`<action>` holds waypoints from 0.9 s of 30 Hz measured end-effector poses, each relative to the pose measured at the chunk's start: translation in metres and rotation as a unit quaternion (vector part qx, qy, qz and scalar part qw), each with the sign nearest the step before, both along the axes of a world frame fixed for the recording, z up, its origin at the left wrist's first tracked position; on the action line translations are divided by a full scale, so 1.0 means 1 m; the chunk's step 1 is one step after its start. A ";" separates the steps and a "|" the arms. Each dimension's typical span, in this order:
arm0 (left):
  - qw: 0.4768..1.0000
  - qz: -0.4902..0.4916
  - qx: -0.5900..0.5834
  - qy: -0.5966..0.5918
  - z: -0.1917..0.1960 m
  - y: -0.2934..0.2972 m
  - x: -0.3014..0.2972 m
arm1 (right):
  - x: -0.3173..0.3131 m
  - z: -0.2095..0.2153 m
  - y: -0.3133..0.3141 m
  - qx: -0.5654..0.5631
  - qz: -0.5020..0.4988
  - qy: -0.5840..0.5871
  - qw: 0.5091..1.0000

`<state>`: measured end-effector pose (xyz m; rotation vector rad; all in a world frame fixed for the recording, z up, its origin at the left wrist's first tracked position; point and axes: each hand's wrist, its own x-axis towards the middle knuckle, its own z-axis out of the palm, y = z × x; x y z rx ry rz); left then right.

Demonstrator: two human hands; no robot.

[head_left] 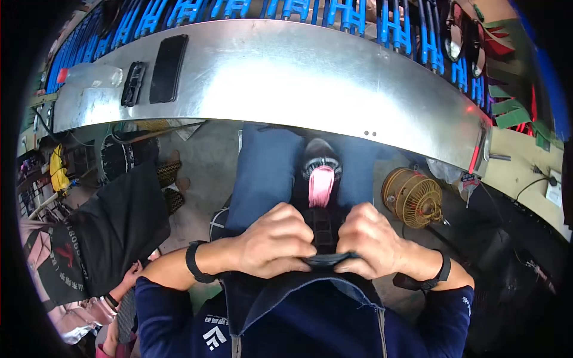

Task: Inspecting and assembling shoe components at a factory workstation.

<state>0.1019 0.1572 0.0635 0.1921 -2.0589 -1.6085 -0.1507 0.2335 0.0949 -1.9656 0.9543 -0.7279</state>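
A black shoe (322, 150) lies lengthwise over my lap, its rounded toe pointing away toward the metal table. A pink inside (321, 186) shows in its opening. My left hand (276, 241) is closed on the near end of the shoe from the left, fingers curled and thumb toward the middle. From the right, my right hand (371, 241) grips the same end, its thumb close to my chest. Between the two hands runs a dark, ridged strip (323, 230) that ends in a curved black edge. What the fingertips press on is partly hidden.
Beyond my knees curves a metal table (286, 77) bearing a phone (169, 68), a small black object (133, 84) and a plastic bottle (95, 76). Blue racks (292, 9) line its far side. A round cage-like basket (413, 197) stands right; another person (89, 256) sits left.
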 end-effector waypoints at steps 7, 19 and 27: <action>0.930 0.145 0.313 -0.129 -0.003 -0.034 -0.033 | -0.005 -0.016 -0.047 0.193 -0.181 -0.030 0.964; 0.963 0.161 -0.009 -0.214 -0.005 -0.084 -0.034 | 0.007 -0.028 -0.074 0.160 -0.293 0.059 0.941; 0.982 0.189 -0.016 0.004 0.014 -0.012 -0.028 | 0.032 -0.015 -0.005 0.297 -0.279 -0.283 0.868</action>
